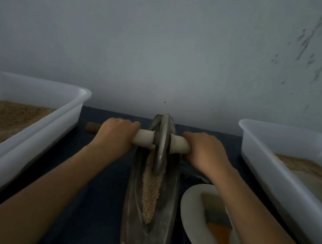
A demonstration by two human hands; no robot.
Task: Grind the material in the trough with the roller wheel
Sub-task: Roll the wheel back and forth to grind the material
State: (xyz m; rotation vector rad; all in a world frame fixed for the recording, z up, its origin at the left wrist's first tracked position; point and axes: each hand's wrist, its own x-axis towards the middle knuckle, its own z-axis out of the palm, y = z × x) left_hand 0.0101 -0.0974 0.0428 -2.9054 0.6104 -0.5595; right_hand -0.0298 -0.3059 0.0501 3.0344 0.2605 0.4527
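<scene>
Both hands are wrapped tight around the axle right now: left hand (pixel 116 135) curled over the pale handle (pixel 143 140) on its side of the roller wheel (pixel 162 142), right hand (pixel 205 150) doing the same on the other side. From my seat the wheel stands upright in the metal trough (pixel 167 214), toward its far end, rim sitting in the tan material (pixel 150 193) that runs down the groove toward me. Trough lies lengthwise on a dark blue cloth (pixel 93 204). 2 white tubs flank it, left tub (pixel 33 126) and right tub (pixel 283 173), both holding brownish powder. Just right of the trough there's a white plate (pixel 195 217) with a brush (pixel 218 220) lying on it, partly under my right forearm.
</scene>
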